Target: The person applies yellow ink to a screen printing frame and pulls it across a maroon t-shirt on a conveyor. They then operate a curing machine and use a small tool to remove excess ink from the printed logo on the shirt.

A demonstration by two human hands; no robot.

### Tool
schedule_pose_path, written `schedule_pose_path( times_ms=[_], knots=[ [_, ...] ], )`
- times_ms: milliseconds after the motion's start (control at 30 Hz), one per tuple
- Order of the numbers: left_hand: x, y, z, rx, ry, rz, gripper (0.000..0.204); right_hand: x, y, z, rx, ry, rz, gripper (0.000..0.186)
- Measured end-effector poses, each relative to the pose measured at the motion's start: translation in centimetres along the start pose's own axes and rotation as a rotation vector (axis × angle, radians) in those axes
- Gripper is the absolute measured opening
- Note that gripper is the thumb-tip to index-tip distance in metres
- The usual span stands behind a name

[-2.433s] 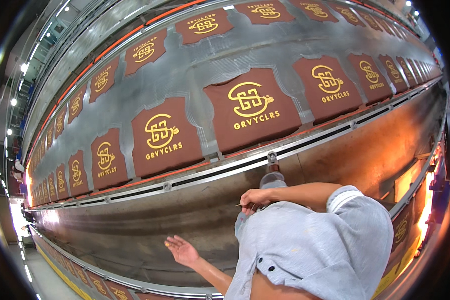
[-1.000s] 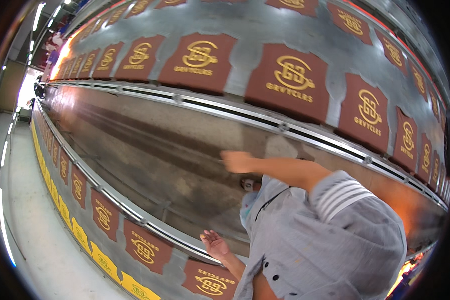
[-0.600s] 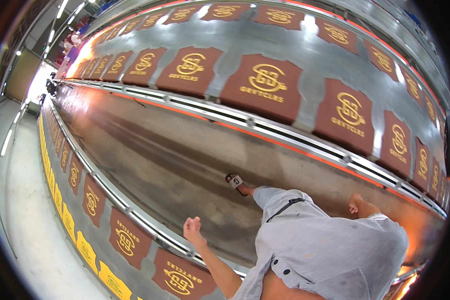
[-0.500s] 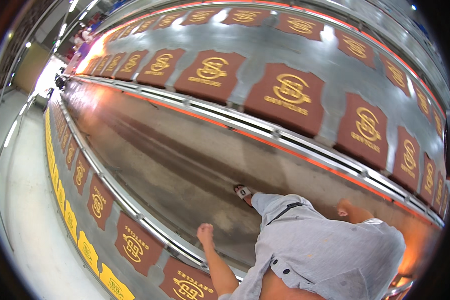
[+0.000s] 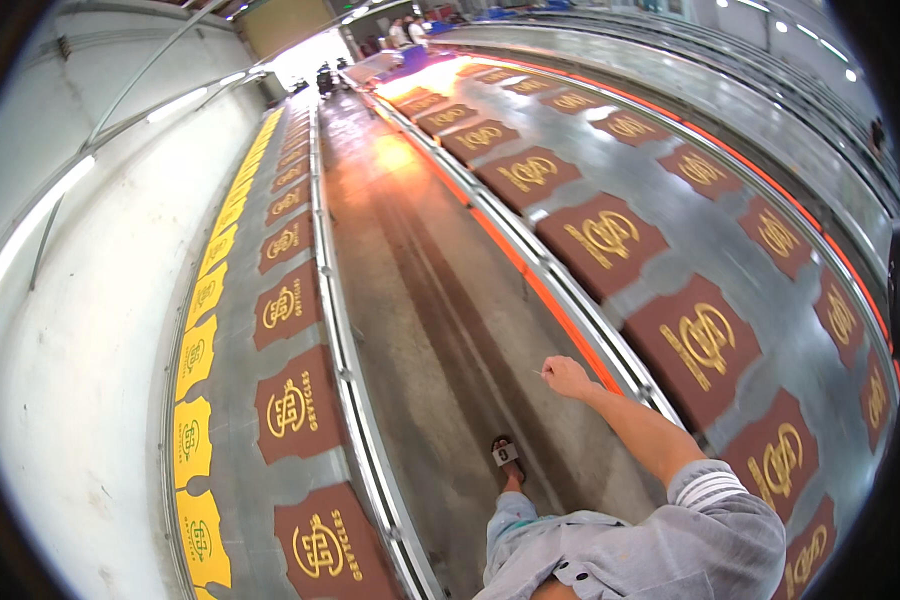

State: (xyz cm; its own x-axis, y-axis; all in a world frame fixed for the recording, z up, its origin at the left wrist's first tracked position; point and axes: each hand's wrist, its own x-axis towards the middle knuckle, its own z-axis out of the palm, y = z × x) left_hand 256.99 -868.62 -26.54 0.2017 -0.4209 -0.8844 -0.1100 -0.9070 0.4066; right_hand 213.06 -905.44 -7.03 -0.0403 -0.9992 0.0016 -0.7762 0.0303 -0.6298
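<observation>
My right hand is loosely closed over the aisle, with nothing visible in it. It hangs apart from the edge rail of the long table on my right. On that table lie brown cut fabric panels with a yellow printed emblem, in two rows. More brown panels lie on the table to my left, beside a row of yellow panels with a dark emblem. My left hand is out of the picture.
A concrete aisle runs between metal rails, with an orange-red strip along the right one. A white wall stands at left. Glaring orange light falls on the far table end; people stand beyond.
My view has swung left to look along the aisle. My right hand has come forward, while my left hand has dropped out of the picture. My body has moved along the aisle.
</observation>
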Motion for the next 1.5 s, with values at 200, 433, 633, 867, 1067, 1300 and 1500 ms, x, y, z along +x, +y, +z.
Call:
schedule_pose_path(
  times_ms=[200, 433, 633, 867, 1067, 1300, 1500],
  knots=[
    [10.5, 17.5, 0.5, 0.109, 0.026, 0.087, 0.032, 10.4, 4.7, 6.6, -0.12, -0.103, 0.215, 0.017],
    [23.1, 50.0, -1.3, 0.292, 0.154, 0.337, 0.039, 7.3, 13.9, 5.0, -0.298, -0.573, 0.571, 0.026],
    [30.8, 77.1, -2.5, 0.119, 0.226, 0.542, 0.048, 24.0, 15.1, 6.8, -0.256, -0.604, 0.679, 0.021],
    [38.5, 85.8, -1.2, 0.176, 0.201, 0.335, 0.049, 56.0, 15.7, 12.2, -0.152, -0.508, 0.569, 0.015],
    [38.9, 92.0, -0.9, -0.199, 0.067, 0.17, 0.045, 94.0, 5.7, 10.3, 0.265, -0.204, 0.277, 0.008],
    [53.1, 108.5, -1.8, 0.127, 0.04, 0.087, 0.049, 117.1, -0.1, 11.7, 0.598, -0.084, 0.467, 0.012],
    [69.6, 132.1, -7.1, 1.352, 0.095, 0.767, 0.054, 115.8, 10.1, 18.2, -0.126, -0.567, 0.491, 0.02]
  ],
)
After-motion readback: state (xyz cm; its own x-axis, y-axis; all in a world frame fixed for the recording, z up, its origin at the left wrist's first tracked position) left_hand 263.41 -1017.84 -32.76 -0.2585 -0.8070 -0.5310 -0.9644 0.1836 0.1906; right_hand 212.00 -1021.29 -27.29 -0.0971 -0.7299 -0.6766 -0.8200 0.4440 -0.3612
